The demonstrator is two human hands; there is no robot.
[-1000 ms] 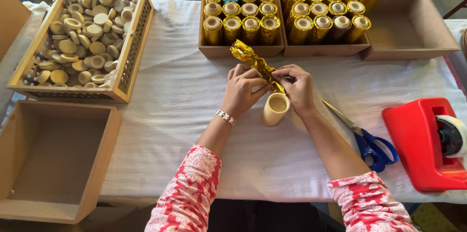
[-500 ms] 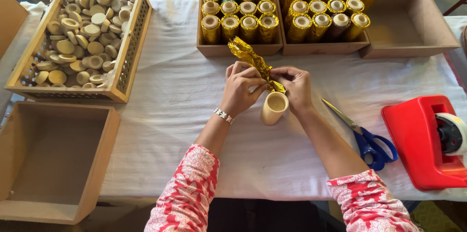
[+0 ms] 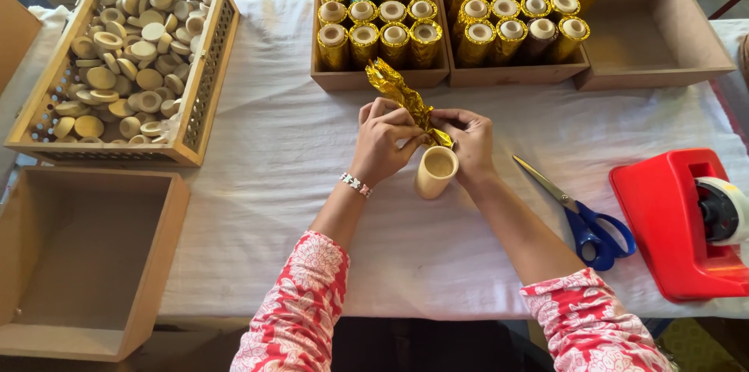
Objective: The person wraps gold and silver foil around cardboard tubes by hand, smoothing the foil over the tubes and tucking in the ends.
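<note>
Crinkled gold foil (image 3: 402, 93), twisted and upright over pale cylinder (image 3: 434, 171), pinched by left hand (image 3: 382, 142) and right hand (image 3: 469, 142).

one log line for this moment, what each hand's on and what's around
left hand: on gold foil | right hand: on foil, by tube | near: scissors, tape dispenser, wrapped tubes

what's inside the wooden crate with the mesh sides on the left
The mesh-sided crate holds a loose heap of small round wooden caps. The crate's floor and any lower layers are covered by the heap.
</note>
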